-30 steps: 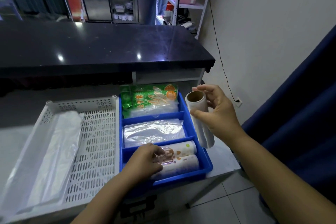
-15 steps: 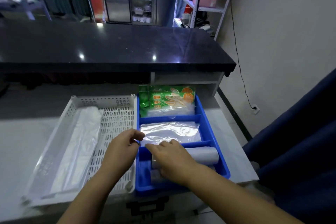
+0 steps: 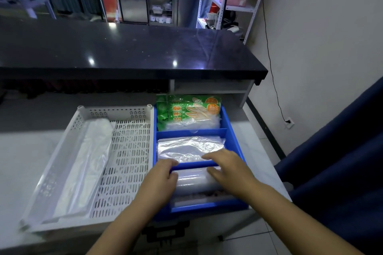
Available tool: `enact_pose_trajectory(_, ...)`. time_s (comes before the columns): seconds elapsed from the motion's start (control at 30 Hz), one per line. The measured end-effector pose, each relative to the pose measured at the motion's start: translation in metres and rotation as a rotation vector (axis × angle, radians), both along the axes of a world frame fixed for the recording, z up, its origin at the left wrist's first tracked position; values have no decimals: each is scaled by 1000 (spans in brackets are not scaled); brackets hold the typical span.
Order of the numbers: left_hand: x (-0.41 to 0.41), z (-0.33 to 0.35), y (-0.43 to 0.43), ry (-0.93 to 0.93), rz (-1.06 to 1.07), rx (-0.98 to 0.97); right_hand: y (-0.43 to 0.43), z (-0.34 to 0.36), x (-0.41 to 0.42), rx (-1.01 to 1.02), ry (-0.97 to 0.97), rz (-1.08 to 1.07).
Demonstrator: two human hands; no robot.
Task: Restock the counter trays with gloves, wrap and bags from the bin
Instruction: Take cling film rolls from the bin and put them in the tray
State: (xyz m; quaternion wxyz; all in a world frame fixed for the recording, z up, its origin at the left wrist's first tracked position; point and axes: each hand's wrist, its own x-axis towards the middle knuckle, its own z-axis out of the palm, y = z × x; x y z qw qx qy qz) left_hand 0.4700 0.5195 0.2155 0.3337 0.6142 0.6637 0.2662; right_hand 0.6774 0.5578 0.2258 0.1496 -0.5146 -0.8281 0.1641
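Left, a white slotted tray (image 3: 116, 111); right, a blue tray (image 3: 232, 130) with a green glove pack (image 3: 186, 112) far, clear bags (image 3: 186, 148) middle and a wrap roll (image 3: 192, 180) nearest, the left hand (image 3: 161, 180) curling its fingers round the roll's left end and the right hand (image 3: 228, 165) resting flat-fingered on it.

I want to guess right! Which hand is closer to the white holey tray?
Left. The left hand sits at the blue tray's left edge, right beside the white tray; the right hand lies farther over, on the rolls.
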Motion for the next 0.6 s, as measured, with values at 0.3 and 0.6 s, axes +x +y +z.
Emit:
enact_pose_trajectory(0.3, 39, -13, -17, -29, 84, -148, -11, -17, 28, 191, 46, -123)
enact_pose_trajectory(0.6, 53, -13, -18, 58, 102, -60, -14, -16, 22, 203, 35, -86)
